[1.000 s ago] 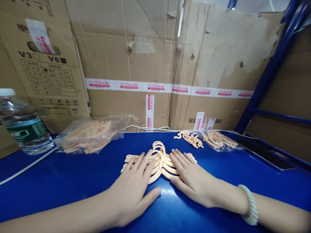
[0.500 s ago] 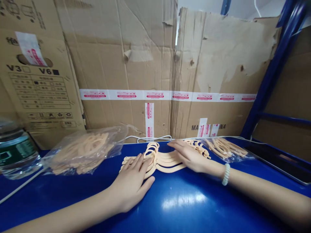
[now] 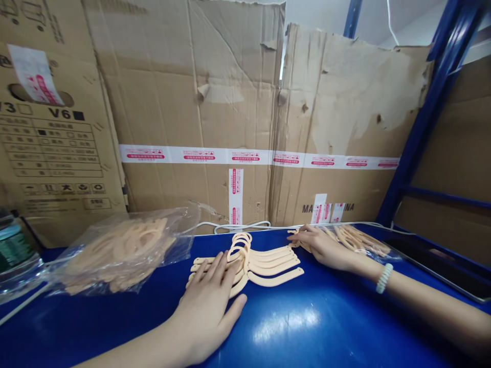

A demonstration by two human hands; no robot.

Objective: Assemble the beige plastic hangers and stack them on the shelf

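A fanned stack of small peach plastic hangers (image 3: 264,261) lies on the blue tabletop (image 3: 307,327). My left hand (image 3: 207,306) rests flat on the stack's left half, fingers stretched out. My right hand (image 3: 326,248) has reached back right, its fingers lying on a loose pile of the same hangers (image 3: 307,236) beside an open clear bag of hangers (image 3: 360,239). A pale bead bracelet (image 3: 383,278) circles my right wrist.
A clear bag full of hangers (image 3: 123,250) lies at the left. A water bottle (image 3: 15,253) stands at the far left edge. Cardboard boxes (image 3: 238,117) wall the back, with a white cable (image 3: 238,226) along their foot. A blue rack post (image 3: 429,112) and a dark tray (image 3: 441,258) are at right.
My right hand has left the stack and moved back and right onto the loose pile. My left hand has stayed on the stack. The camera has tilted up a little.
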